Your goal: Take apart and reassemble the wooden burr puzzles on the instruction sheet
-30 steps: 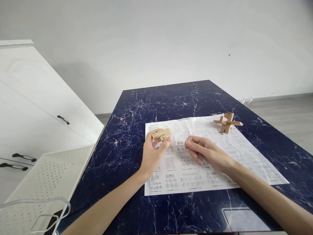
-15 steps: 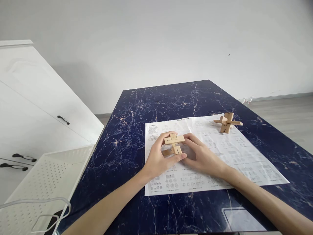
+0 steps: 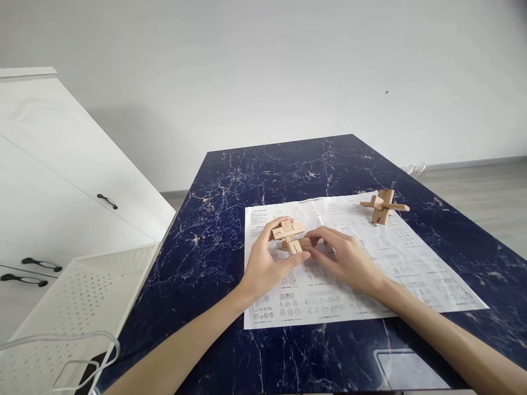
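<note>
My left hand (image 3: 260,269) is closed around an assembly of interlocking wooden puzzle pieces (image 3: 285,232), with the marks "3" and "1" facing up. Its thumb presses the near piece while the fingers wrap the far side. My right hand (image 3: 348,257) pinches the right end of a wooden puzzle piece (image 3: 304,242), which runs in below the marked ones. How far that piece sits inside the assembly is hidden. Both hands are just over a printed instruction sheet (image 3: 370,293).
A cross-shaped wooden puzzle (image 3: 383,207) stands at the sheet's far right corner. The sheet lies on a dark blue marbled table (image 3: 263,175). To the left are a white cabinet (image 3: 69,181) and a perforated white surface (image 3: 74,296) with a white cable (image 3: 61,336).
The assembly has tilted a little in my left hand. My right hand has shifted slightly right, and the lower piece now sticks out to the right instead of the left.
</note>
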A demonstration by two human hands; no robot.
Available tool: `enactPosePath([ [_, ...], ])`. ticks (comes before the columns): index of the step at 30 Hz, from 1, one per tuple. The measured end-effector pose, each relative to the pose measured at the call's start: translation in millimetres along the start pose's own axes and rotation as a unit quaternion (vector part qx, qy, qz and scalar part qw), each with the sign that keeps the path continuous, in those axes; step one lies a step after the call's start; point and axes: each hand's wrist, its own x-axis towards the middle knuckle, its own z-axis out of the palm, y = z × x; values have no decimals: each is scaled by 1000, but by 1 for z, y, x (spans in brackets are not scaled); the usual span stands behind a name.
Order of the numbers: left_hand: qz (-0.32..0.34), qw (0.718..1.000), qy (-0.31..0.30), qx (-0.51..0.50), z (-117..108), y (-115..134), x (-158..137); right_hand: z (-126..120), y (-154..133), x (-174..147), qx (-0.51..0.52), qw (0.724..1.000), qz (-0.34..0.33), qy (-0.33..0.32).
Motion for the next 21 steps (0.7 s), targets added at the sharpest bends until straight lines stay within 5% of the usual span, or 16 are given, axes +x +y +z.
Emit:
enactPosePath([
  [6,24,999,10,47,0,0,1,-2,1,-3,22,998,22,55],
  [16,41,996,22,78,2,0,1,-2,-3,-5,29,996,-40,75],
  [21,40,996,24,72,1,0,1,-2,-6,-4,48,995,13,86],
])
